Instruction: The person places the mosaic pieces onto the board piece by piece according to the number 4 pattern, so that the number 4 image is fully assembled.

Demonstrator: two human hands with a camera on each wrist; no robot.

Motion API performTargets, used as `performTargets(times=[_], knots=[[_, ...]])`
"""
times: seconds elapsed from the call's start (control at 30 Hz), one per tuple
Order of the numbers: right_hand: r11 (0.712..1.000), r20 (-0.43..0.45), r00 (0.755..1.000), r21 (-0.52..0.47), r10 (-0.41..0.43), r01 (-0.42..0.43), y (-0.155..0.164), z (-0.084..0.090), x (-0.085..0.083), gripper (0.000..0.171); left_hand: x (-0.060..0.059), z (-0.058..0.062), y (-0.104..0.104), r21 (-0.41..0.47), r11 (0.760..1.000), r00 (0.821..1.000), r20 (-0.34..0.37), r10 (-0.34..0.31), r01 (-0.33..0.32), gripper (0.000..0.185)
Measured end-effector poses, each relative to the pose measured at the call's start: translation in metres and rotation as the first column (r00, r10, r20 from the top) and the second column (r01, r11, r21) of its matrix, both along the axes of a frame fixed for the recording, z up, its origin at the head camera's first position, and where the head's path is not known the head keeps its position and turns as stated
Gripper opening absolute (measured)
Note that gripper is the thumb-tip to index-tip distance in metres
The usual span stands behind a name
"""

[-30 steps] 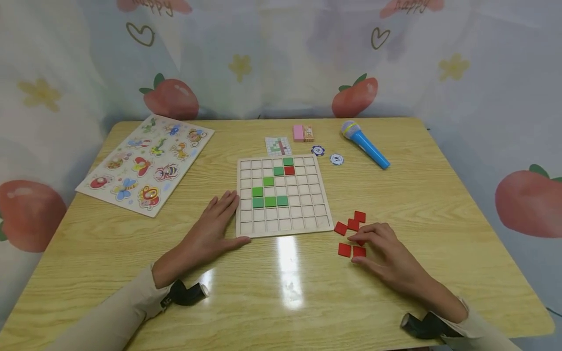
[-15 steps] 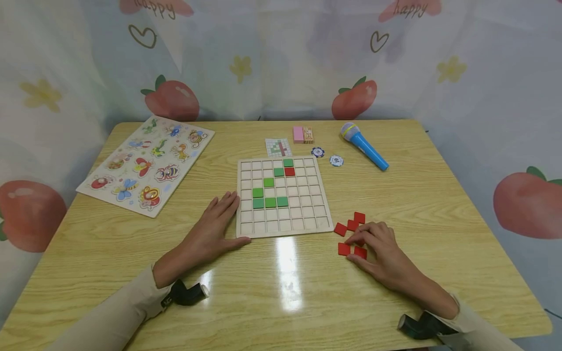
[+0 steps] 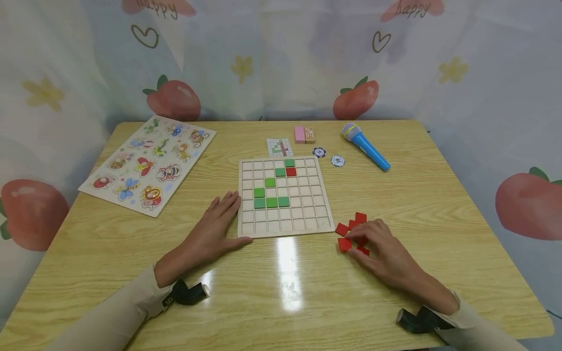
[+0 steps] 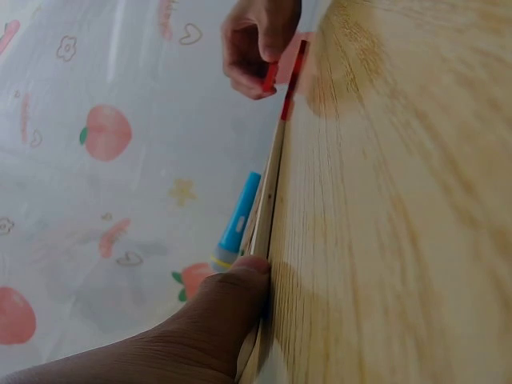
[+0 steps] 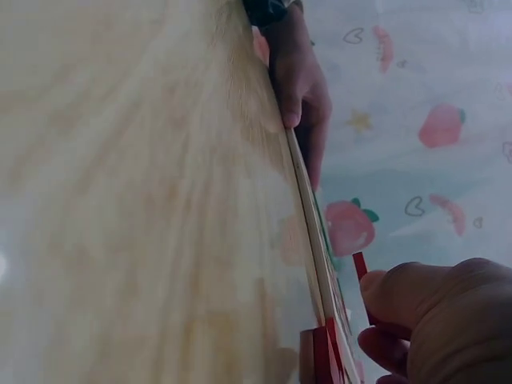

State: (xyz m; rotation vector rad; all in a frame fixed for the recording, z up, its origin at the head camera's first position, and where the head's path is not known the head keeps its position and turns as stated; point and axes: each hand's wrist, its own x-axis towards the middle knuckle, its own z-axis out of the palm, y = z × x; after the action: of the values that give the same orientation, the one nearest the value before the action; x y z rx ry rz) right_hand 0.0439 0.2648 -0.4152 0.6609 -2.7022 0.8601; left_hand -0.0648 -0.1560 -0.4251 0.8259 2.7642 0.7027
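My right hand (image 3: 382, 251) pinches a red square tile (image 3: 344, 244) between thumb and fingers, raised off the table as the left wrist view shows. Several other red tiles (image 3: 342, 229) lie under and around those fingers, partly hidden by them. A wooden grid board (image 3: 311, 210) lies left of the tiles. In its cells sit several green tiles (image 3: 271, 202) and one red tile (image 3: 291, 171). My left hand (image 3: 208, 226) rests flat at the board's near left corner, fingers along its left side and thumb at its front edge.
Behind the board lie a small patterned grid card (image 3: 279, 147), a pink block (image 3: 299, 135) beside a patterned one, and two poker chips (image 3: 337, 161). A blue toy microphone (image 3: 366, 147) is at the back right. An insect puzzle board (image 3: 149, 163) occupies the back left.
My right hand has closed its fingertips on a red tile near the front of the group and lifted it. The left hand stays at the board's corner.
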Motion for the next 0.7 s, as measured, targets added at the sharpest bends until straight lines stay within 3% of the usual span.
performTargets(times=[0.33, 0.57, 0.7], knots=[[0.998, -0.065, 0.996, 0.028, 0.055, -0.053, 0.000, 0.018, -0.024, 0.047, 0.000, 0.000, 0.000, -0.012, 1.000, 1.000, -0.020, -0.001, 0.001, 0.113], [0.999, 0.003, 1.000, 0.043, 0.028, -0.028, -0.016, 0.027, -0.049, 0.043, 0.000, -0.001, -0.002, 0.011, 1.000, 0.999, -0.036, -0.004, 0.005, 0.113], [0.997, 0.041, 0.998, 0.053, 0.057, -0.059, -0.029, 0.033, -0.067, 0.037, 0.000, -0.002, -0.002, 0.021, 1.000, 0.999, -0.034, -0.005, 0.006, 0.112]])
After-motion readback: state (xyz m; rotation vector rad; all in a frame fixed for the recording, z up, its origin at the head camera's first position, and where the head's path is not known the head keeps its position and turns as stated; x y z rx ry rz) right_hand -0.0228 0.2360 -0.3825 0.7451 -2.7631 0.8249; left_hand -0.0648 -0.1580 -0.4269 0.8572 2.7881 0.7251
